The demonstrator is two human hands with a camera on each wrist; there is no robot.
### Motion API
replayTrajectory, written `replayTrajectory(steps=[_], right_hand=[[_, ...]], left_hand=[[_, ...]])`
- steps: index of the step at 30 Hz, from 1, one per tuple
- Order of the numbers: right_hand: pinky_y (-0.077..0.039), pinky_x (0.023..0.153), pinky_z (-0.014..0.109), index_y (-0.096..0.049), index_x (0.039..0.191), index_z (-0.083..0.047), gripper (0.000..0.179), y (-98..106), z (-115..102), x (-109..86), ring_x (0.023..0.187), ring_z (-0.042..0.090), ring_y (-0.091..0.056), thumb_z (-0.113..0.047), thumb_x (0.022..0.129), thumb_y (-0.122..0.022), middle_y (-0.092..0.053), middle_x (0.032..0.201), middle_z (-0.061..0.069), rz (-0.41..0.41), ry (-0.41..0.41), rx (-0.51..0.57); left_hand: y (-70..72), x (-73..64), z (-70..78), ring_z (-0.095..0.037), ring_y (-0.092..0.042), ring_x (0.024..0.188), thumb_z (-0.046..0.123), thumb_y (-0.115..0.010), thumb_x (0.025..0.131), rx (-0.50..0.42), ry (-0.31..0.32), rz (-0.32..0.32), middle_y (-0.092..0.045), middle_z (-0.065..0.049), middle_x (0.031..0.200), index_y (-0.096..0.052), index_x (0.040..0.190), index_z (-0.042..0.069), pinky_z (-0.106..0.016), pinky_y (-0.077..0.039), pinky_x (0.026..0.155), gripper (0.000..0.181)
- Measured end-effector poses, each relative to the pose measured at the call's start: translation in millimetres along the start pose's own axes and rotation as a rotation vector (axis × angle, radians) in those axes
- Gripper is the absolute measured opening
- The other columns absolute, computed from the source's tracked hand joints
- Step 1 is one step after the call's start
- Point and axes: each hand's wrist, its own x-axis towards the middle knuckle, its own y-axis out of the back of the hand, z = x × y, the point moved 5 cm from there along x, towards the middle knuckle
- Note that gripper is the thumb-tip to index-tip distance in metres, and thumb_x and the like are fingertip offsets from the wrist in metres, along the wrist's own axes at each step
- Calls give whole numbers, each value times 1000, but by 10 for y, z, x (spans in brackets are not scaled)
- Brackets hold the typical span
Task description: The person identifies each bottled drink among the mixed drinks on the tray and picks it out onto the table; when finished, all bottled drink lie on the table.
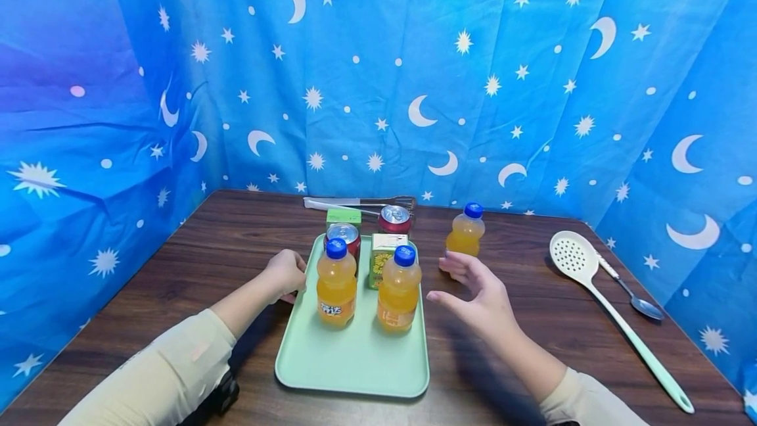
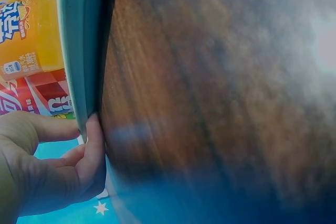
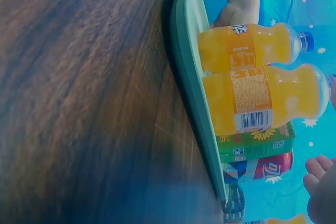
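Note:
My left hand (image 1: 286, 275) pinches the left rim of a pale green tray (image 1: 349, 363); in the left wrist view its thumb and fingertips (image 2: 94, 129) meet at the rim. Two orange soda bottles (image 1: 336, 284) with blue caps stand upright on the tray, the right-hand one (image 1: 397, 291) nearer my other hand. Behind them are a red can (image 1: 344, 235) and a juice carton (image 1: 378, 265) with a flower print. My right hand (image 1: 481, 298) hovers right of the tray, fingers spread and apart from the bottles. Beyond it stands a third orange bottle (image 1: 465, 232), partly hidden by the fingers.
At the tray's far end are a green carton (image 1: 344, 217) and another red can (image 1: 394, 217); whether they rest on it I cannot tell. A whisk (image 1: 399, 202) lies behind. On the right lie a slotted skimmer (image 1: 597, 281) and a metal spoon (image 1: 644, 307). Blue curtains surround the table.

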Motion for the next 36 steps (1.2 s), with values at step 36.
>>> replayTrajectory(steps=[36], right_hand=[[-44,96,40,-54,124,-11,60,-341,107,66,112,17,-56,-20,72,-82,-58,121,3,-70,-147,64]], left_hand=[[5,-7,7,-26,-59,76,-14,-63,75,-1,9,2,-51,-17,94,-53,100,-6,-35,-55,50,28]])
